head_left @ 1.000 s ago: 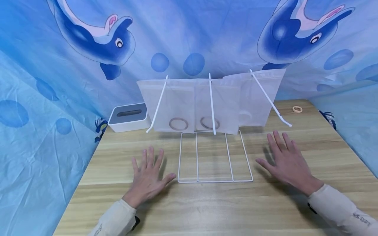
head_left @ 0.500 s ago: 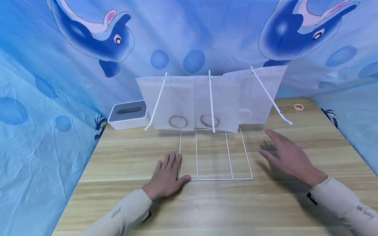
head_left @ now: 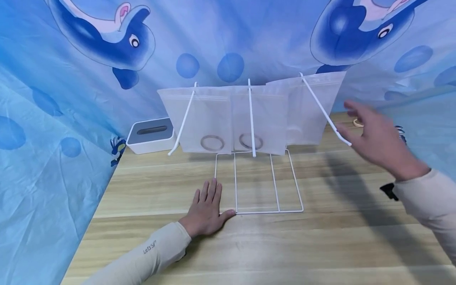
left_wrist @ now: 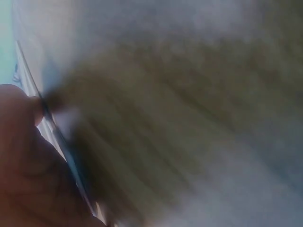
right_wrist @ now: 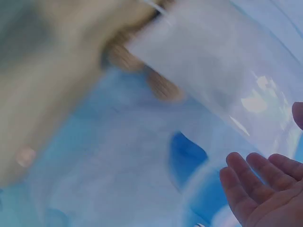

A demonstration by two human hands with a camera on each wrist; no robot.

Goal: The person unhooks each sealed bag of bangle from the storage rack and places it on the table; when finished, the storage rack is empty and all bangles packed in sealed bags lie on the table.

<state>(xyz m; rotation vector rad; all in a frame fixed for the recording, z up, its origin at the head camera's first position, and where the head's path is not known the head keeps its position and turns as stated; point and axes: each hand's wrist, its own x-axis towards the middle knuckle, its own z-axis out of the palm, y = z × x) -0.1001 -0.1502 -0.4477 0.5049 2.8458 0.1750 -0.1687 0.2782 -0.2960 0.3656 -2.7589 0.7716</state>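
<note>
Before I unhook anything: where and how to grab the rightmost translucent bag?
Pinch the bag by its upper right corner, from the right, I'd say: it hangs flat from a white hook, and that corner stands free of it. The right hand is on that side.

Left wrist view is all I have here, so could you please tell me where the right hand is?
Observer: In the head view, the right hand is raised near the rightmost hanging bag; whether it touches the white rod there, I can't tell.
Operator: Thank you; is it holding anything?
Observer: No, the right wrist view shows its fingers gripping nothing.
Operator: My picture is blurred; what is under the left hand?
Observer: The left hand lies over the near-left corner of the white wire base.
</note>
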